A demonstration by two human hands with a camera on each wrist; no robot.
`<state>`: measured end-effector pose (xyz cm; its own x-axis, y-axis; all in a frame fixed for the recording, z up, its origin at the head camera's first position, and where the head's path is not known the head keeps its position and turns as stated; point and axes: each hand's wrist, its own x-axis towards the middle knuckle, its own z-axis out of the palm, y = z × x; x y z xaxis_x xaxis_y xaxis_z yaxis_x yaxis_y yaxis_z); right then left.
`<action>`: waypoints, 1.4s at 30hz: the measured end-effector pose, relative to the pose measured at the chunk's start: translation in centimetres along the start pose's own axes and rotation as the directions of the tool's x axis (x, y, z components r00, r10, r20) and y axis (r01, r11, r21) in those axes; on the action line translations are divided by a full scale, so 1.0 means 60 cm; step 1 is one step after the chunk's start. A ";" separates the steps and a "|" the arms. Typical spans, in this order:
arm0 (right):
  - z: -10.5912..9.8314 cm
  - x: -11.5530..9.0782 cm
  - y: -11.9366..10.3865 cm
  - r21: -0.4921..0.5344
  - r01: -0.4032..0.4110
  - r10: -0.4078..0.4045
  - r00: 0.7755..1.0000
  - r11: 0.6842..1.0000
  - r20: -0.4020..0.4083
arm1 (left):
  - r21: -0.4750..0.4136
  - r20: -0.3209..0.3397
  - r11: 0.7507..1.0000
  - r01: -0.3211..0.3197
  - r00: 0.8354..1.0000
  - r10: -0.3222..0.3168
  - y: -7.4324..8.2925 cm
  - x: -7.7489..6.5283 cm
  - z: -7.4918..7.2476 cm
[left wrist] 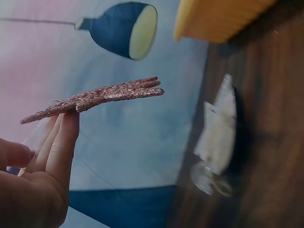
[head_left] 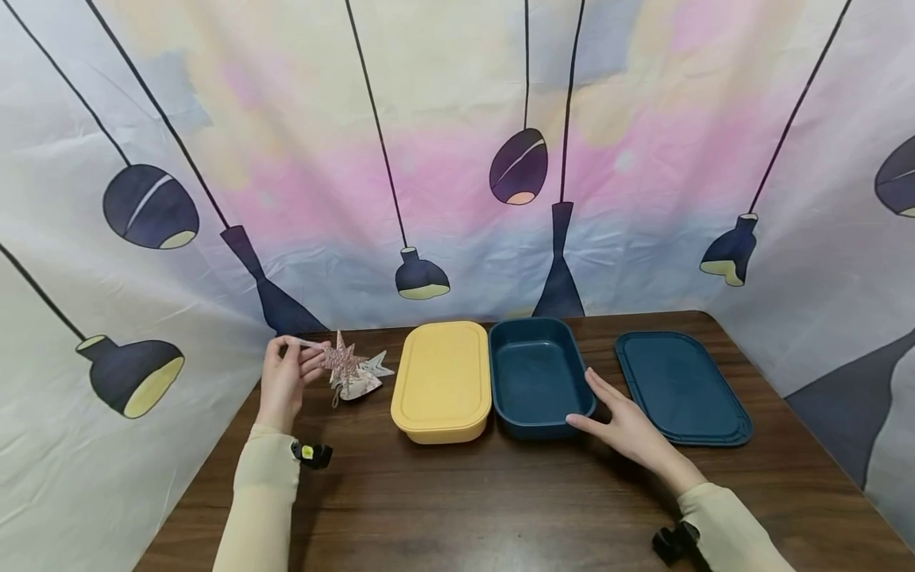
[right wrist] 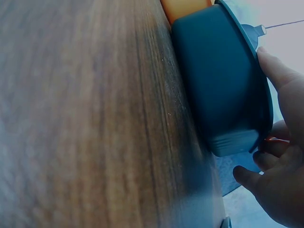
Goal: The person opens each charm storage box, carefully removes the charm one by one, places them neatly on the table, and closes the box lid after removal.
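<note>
Head view: I see the left hand (head_left: 282, 383) pinching what seems, as far as I can make out, a pale strip (head_left: 306, 343) on a pink glitter star ornament (head_left: 341, 359), held above the table (head_left: 486, 508) beside some pale ornaments (head_left: 360, 387), left of the lidded yellow box (head_left: 446, 438). The right hand (head_left: 622, 421) has thumb and fingers spread at the uncovered dark-blue box's (head_left: 539, 430) near right corner; a matching lid (head_left: 682, 389) lies farther right.
</note>
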<state>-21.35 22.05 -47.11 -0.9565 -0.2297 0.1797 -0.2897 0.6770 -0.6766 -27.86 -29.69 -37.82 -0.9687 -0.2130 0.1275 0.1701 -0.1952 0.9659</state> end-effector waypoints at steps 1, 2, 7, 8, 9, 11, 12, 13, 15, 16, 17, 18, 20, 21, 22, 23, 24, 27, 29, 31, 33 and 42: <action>0.000 0.001 0.001 -0.001 -0.001 0.001 1.000 1.000 0.001 | -0.010 -0.008 1.000 0.014 1.000 -0.014 -0.008 0.000 -0.008; 0.000 0.001 0.001 0.000 -0.004 0.004 1.000 1.000 0.002 | -0.019 -0.014 0.999 0.027 1.000 -0.027 -0.016 0.001 -0.016; 0.004 0.004 0.003 0.008 0.000 0.000 1.000 1.000 0.001 | -0.058 -0.045 0.993 0.102 0.994 -0.104 -0.050 -0.002 -0.045; 0.006 0.004 0.003 0.008 0.001 -0.001 1.000 1.000 0.000 | -0.059 -0.050 0.991 0.118 0.991 -0.121 -0.054 -0.003 -0.048; 0.007 0.003 0.003 0.009 0.004 -0.004 1.000 1.000 0.001 | -0.060 -0.056 0.989 0.134 0.989 -0.137 -0.059 -0.005 -0.050; 0.009 0.002 0.003 0.009 -0.003 0.003 1.000 1.000 0.001 | -0.055 -0.066 0.985 0.163 0.984 -0.167 -0.067 -0.008 -0.054; 0.010 0.001 0.003 0.008 -0.001 0.001 1.000 1.000 0.000 | -0.049 -0.068 0.983 0.175 0.982 -0.178 -0.071 -0.009 -0.056; 0.010 0.001 0.003 0.008 -0.003 0.003 1.000 1.000 0.000 | -0.043 -0.070 0.982 0.183 0.980 -0.186 -0.074 -0.010 -0.057; 0.011 0.000 0.001 0.012 -0.003 0.003 1.000 1.000 -0.002 | -0.034 -0.082 0.979 0.203 0.975 -0.205 -0.080 -0.011 -0.058; 0.011 0.001 0.001 0.012 -0.003 0.003 1.000 1.000 -0.003 | -0.025 -0.087 0.976 0.214 0.973 -0.216 -0.083 -0.012 -0.059; 0.011 0.001 0.001 0.013 -0.003 0.003 1.000 1.000 -0.004 | -0.016 -0.088 0.975 0.221 0.971 -0.222 -0.085 -0.012 -0.061; 0.011 0.001 0.001 0.010 -0.001 0.001 1.000 1.000 -0.005 | -0.012 -0.087 0.973 0.229 0.970 -0.229 -0.088 -0.012 -0.062; 0.012 0.002 0.001 0.011 -0.005 0.005 1.000 1.000 -0.005 | -0.005 -0.086 0.970 0.242 0.967 -0.242 -0.093 -0.013 -0.066; 0.011 0.002 0.001 0.010 -0.006 0.006 1.000 1.000 -0.005 | 0.003 -0.082 0.969 0.246 0.966 -0.245 -0.095 -0.013 -0.068; 0.011 0.003 0.001 0.006 -0.005 0.005 1.000 1.000 -0.004 | 0.010 -0.072 0.968 0.249 0.966 -0.248 -0.098 -0.012 -0.071; 0.011 0.003 0.001 0.005 -0.008 0.008 1.000 1.000 -0.004 | 0.016 -0.060 0.968 0.250 0.967 -0.249 -0.100 -0.012 -0.073; 0.010 0.003 0.002 0.002 -0.007 0.007 1.000 1.000 -0.004 | 0.026 -0.055 0.966 0.256 0.965 -0.255 -0.101 -0.012 -0.075; 0.008 0.004 0.002 0.002 -0.009 0.009 1.000 1.000 -0.007 | 0.078 -0.035 0.958 0.277 0.961 -0.275 -0.105 -0.010 -0.080; 0.006 0.004 0.002 -0.002 -0.004 0.004 1.000 1.000 -0.010 | 0.113 -0.028 0.950 0.292 0.956 -0.290 -0.107 -0.010 -0.083; 0.005 0.004 0.002 0.001 -0.006 0.006 1.000 1.000 -0.015 | 0.145 -0.030 0.941 0.305 0.952 -0.304 -0.109 -0.009 -0.084; 0.004 0.003 0.002 -0.006 -0.001 0.001 1.000 1.000 -0.016 | 0.168 -0.029 0.934 0.315 0.949 -0.315 -0.112 -0.009 -0.086; 0.005 0.000 0.003 0.005 -0.023 0.023 1.000 1.000 -0.019 | 0.217 -0.005 0.917 0.335 0.940 -0.342 -0.120 -0.004 -0.094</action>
<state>-21.39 21.96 -47.45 -0.9634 -0.2009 0.1776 -0.2676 0.6784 -0.6843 -27.84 -33.64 -46.08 -0.9676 -0.1385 -0.2113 -0.2073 -0.0426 0.9773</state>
